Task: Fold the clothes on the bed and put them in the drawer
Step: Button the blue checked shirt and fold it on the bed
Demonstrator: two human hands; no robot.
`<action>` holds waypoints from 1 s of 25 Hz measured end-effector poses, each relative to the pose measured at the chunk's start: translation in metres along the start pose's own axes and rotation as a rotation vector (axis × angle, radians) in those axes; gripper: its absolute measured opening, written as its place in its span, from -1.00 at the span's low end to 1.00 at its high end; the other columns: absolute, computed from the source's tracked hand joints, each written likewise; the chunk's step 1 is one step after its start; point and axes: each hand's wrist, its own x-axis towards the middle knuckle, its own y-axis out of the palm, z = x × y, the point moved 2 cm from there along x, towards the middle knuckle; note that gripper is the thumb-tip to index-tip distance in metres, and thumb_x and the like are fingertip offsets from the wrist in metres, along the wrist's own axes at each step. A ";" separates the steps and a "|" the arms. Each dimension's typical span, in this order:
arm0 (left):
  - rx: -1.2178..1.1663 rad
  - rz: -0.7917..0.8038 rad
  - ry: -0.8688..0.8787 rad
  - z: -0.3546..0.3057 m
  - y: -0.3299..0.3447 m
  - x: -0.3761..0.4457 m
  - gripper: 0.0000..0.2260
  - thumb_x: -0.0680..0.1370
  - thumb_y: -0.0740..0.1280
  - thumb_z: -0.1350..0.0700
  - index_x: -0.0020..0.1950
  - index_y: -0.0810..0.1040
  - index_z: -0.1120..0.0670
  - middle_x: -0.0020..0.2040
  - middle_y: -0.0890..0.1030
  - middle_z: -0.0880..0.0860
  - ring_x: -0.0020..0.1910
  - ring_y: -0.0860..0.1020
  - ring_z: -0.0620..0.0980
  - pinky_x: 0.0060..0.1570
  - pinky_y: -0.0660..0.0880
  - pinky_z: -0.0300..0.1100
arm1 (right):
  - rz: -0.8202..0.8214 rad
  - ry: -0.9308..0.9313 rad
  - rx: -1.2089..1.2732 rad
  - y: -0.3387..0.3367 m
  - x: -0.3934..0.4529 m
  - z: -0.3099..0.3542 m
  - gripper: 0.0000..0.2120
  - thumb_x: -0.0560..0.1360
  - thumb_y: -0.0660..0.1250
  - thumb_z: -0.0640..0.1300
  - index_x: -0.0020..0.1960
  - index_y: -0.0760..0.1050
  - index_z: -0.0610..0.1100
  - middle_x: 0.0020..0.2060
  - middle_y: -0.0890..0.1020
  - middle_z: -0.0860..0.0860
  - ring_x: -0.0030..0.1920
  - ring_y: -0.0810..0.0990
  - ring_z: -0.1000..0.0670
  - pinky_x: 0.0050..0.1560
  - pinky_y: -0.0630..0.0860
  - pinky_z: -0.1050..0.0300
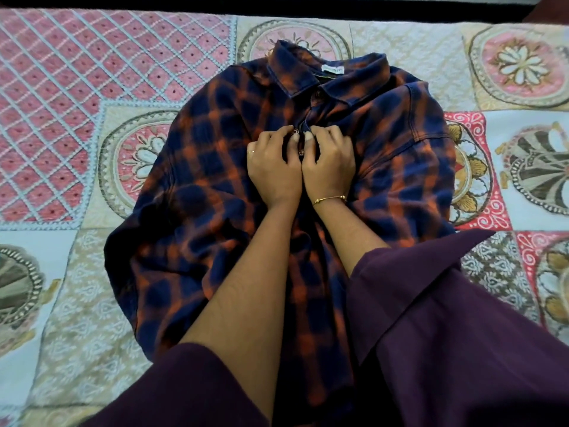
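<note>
A navy and orange checked shirt (215, 167) lies spread face up on the bed, collar pointing away from me, a white label inside the collar. Both hands meet at the button placket on its chest. My left hand (272, 167), with a ring, pinches the left edge of the placket. My right hand (331, 163), with a gold bangle at the wrist, pinches the right edge. A button shows between my thumbs. The lower front of the shirt is hidden under my forearms and dark purple sleeves. No drawer is in view.
The bed is covered by a patchwork quilt (77, 87) with pink lattice and round floral patches. A dark strip (277, 7) runs along the bed's far edge. Quilt shows on both sides of the shirt.
</note>
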 end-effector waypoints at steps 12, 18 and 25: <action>-0.032 0.010 -0.003 -0.001 0.004 0.001 -0.92 0.39 0.41 0.21 -0.14 0.63 0.17 -0.24 0.64 0.05 -0.27 0.54 0.11 -0.16 0.28 -0.29 | 0.041 -0.039 -0.071 -0.001 -0.001 -0.001 -0.67 0.47 0.14 -0.09 -0.04 0.60 -0.25 -0.18 0.64 -0.14 -0.25 0.55 -0.20 -0.24 0.44 0.06; -0.002 -0.035 0.011 0.003 0.008 0.004 -0.85 0.43 0.33 0.13 -0.15 0.65 0.17 -0.27 0.64 0.04 -0.31 0.53 0.08 -0.18 0.31 -0.26 | 0.030 -0.045 -0.076 0.008 0.002 -0.002 -0.71 0.47 0.18 -0.11 -0.07 0.63 -0.23 -0.22 0.64 -0.14 -0.32 0.54 -0.20 -0.30 0.46 0.12; 0.062 -0.025 -0.035 -0.001 0.000 0.002 -0.84 0.47 0.36 0.13 -0.02 0.66 0.14 -0.10 0.67 0.04 -0.12 0.55 0.07 -0.14 0.29 -0.34 | 0.063 0.008 0.133 0.001 0.003 0.003 -0.77 0.43 0.27 -0.14 -0.06 0.66 -0.22 -0.17 0.65 -0.17 -0.21 0.56 -0.25 -0.18 0.40 0.06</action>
